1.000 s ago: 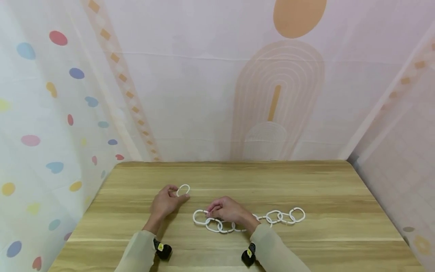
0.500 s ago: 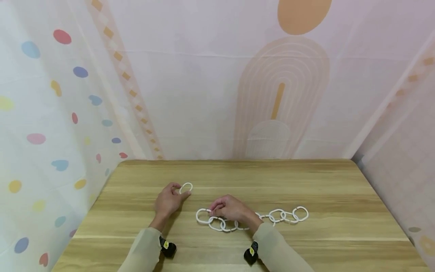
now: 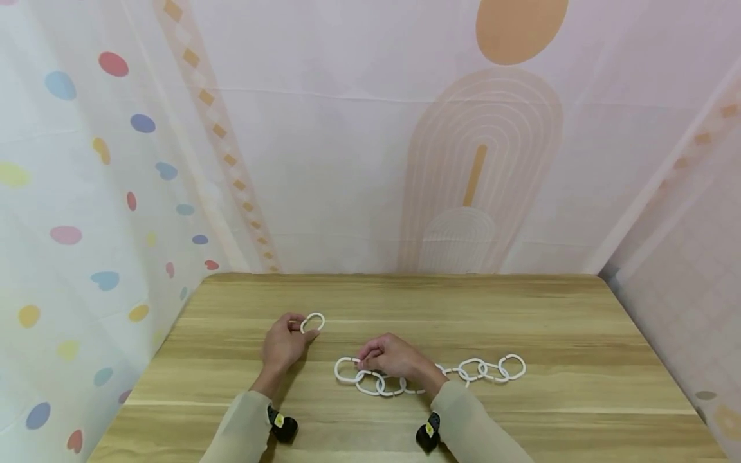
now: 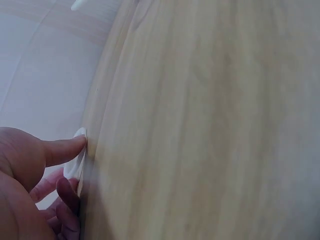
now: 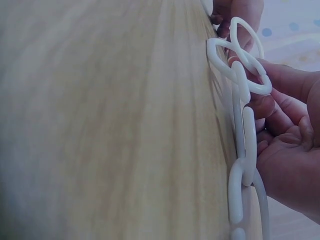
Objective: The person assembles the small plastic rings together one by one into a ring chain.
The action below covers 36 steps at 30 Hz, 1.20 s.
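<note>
My left hand (image 3: pixel 283 346) is at the left of the wooden table, thumb and fingers pinching a single loose white plastic chain link (image 3: pixel 314 314). In the left wrist view, the thumb (image 4: pixel 65 151) presses one side of that link, low over the tabletop. Nearer the middle, my right hand (image 3: pixel 396 357) pinches the left end link (image 3: pixel 337 371) of a white plastic chain. Each chain link has a small gap in its loop. Several joined links (image 5: pixel 250 145) trail rightward beneath the right hand and wrist, which hide part of them. The loose link and the chain are apart.
The wooden tabletop (image 3: pixel 556 308) reaches back to a patterned cloth (image 3: pixel 324 161) hung behind it. More cloth hangs at both sides. The chain's far right link (image 3: pixel 524 368) lies on the table, right of the right forearm. Black wrist cameras sit on both cuffs.
The left hand and its loose link have shifted slightly left in the last half second. The right hand keeps its pinch on the end link. The head view has moved a little.
</note>
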Tool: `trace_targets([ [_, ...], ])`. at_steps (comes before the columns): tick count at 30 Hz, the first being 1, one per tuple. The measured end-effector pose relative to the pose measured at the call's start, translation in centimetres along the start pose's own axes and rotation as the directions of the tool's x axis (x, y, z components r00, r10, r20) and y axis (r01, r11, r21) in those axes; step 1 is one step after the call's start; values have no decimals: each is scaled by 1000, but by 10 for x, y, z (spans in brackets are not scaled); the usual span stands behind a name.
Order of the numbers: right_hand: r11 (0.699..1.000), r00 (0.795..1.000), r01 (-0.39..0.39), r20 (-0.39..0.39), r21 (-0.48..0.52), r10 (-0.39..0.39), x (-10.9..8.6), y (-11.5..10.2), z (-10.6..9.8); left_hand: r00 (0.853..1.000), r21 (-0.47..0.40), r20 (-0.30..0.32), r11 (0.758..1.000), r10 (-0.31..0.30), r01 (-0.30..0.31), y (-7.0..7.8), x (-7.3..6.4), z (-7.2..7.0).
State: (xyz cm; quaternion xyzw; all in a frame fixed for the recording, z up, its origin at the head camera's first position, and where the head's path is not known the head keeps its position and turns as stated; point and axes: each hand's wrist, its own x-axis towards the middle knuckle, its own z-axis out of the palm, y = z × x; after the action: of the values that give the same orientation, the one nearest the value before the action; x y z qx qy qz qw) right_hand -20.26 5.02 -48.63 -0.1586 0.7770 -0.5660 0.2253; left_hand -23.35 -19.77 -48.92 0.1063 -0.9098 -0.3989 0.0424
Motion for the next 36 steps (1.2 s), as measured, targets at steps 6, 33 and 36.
trace_targets([
  [6, 1000, 1000, -3, 1, -2, 3, 1, 1, -1, 1000, -21, -16, 999, 24, -24, -2, 1, 1],
  [33, 1000, 1000, -1, 2, -1, 1, -2, 0, 0, 982, -375, 167, 927, 93, -24, 9, -14, 4],
  [36, 1000, 1000, 0, 0, -2, 0, -2, 0, 2, 971, -374, 198, 926, 135, -52, 14, -17, -1],
])
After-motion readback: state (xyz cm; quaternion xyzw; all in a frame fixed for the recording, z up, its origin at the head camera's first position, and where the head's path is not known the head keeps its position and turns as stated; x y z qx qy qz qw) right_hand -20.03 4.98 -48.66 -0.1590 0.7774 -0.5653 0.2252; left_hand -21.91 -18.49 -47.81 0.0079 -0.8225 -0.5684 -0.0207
